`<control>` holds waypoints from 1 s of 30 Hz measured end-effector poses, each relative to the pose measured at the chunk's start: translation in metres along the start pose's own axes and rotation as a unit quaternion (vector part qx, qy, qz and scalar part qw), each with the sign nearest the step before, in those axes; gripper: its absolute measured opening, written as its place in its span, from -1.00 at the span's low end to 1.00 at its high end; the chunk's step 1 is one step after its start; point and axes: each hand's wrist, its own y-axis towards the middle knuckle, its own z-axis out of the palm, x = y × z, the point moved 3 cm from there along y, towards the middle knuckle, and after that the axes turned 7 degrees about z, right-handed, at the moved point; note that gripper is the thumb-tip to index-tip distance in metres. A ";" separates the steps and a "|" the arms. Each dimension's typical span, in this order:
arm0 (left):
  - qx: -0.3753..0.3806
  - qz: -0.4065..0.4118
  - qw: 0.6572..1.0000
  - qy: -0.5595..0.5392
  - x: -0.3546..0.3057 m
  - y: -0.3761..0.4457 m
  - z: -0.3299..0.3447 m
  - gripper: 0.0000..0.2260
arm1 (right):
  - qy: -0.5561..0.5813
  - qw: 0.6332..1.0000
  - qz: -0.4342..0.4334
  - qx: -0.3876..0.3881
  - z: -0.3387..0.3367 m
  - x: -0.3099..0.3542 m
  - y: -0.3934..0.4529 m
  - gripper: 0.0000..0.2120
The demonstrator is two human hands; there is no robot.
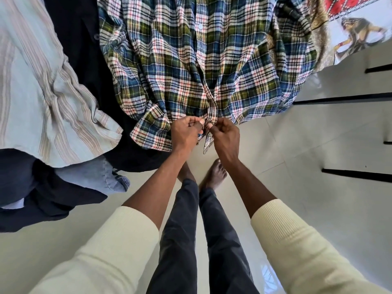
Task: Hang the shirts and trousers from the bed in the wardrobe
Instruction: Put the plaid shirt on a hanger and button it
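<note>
A blue, green and white plaid shirt (191, 60) hangs in front of me and fills the upper middle of the head view. My left hand (186, 132) pinches the left side of its button placket near the bottom hem. My right hand (224, 134) pinches the right side of the same placket, its fingers almost touching the left hand's. A white button (200, 27) shows higher up on the placket. The hanger is out of view.
A pale striped shirt (42, 98) hangs at the left, with a dark navy garment (76, 39) between it and the plaid shirt. Light blue and dark clothes (63, 187) hang lower left. White drawer fronts with black handles (350, 98) stand at the right. A patterned bedsheet (360, 28) shows top right.
</note>
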 end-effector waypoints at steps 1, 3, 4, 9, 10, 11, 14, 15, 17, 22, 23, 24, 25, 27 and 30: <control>-0.002 0.001 1.000 -0.016 0.001 -0.002 0.000 -0.91 | 0.013 1.000 -0.004 0.002 0.000 0.001 -0.002 -0.89; -0.010 0.002 0.999 -0.046 0.002 -0.006 0.000 -0.89 | 0.024 1.000 -0.017 -0.001 0.000 0.004 -0.008 -0.91; -0.015 0.003 0.998 -0.056 0.001 -0.009 0.000 -0.88 | 0.030 0.999 -0.026 -0.002 0.001 0.006 -0.011 -0.93; -0.025 0.014 0.997 -0.070 -0.001 -0.018 0.000 -0.91 | -0.007 0.997 -0.082 -0.008 0.002 0.013 -0.022 -0.98; -0.022 0.008 0.997 -0.074 0.000 -0.019 -0.001 -0.92 | -0.032 0.995 -0.095 -0.012 0.002 0.015 -0.023 -0.94; -0.020 -0.001 0.996 -0.084 0.000 -0.021 -0.001 -0.93 | -0.050 0.993 -0.103 -0.013 0.002 0.016 -0.022 -0.90; -0.021 -0.024 0.990 -0.135 0.000 -0.023 -0.002 -0.91 | -0.061 0.993 -0.099 -0.001 0.004 0.018 -0.019 -0.85; -0.022 -0.028 0.989 -0.145 -0.001 -0.024 -0.002 -0.89 | -0.059 0.994 -0.093 0.000 0.004 0.017 -0.017 -0.83; -0.026 -0.035 0.987 -0.156 -0.003 -0.026 -0.001 -0.88 | -0.058 0.994 -0.088 -0.002 0.005 0.018 -0.015 -0.81; -0.041 -0.031 0.984 -0.169 -0.005 -0.029 0.001 -0.87 | -0.068 0.995 -0.068 -0.008 0.010 0.016 -0.014 -0.79; -0.046 -0.026 0.985 -0.164 -0.005 -0.029 0.001 -0.87 | -0.068 0.995 -0.068 -0.007 0.010 0.016 -0.015 -0.81; -0.051 -0.023 0.986 -0.160 -0.005 -0.028 0.000 -0.88 | -0.062 0.996 -0.068 -0.003 0.010 0.018 -0.016 -0.83; -0.053 -0.021 0.986 -0.157 -0.004 -0.028 0.000 -0.88 | -0.050 0.996 -0.067 0.005 0.010 0.019 -0.018 -0.86; -0.051 -0.022 0.986 -0.155 -0.003 -0.025 0.000 -0.90 | -0.029 0.997 -0.060 0.024 0.009 0.022 -0.021 -0.88; -0.044 -0.023 0.987 -0.155 -0.001 -0.023 0.000 -0.95 | -0.001 0.998 -0.046 0.036 0.008 0.019 -0.022 -0.87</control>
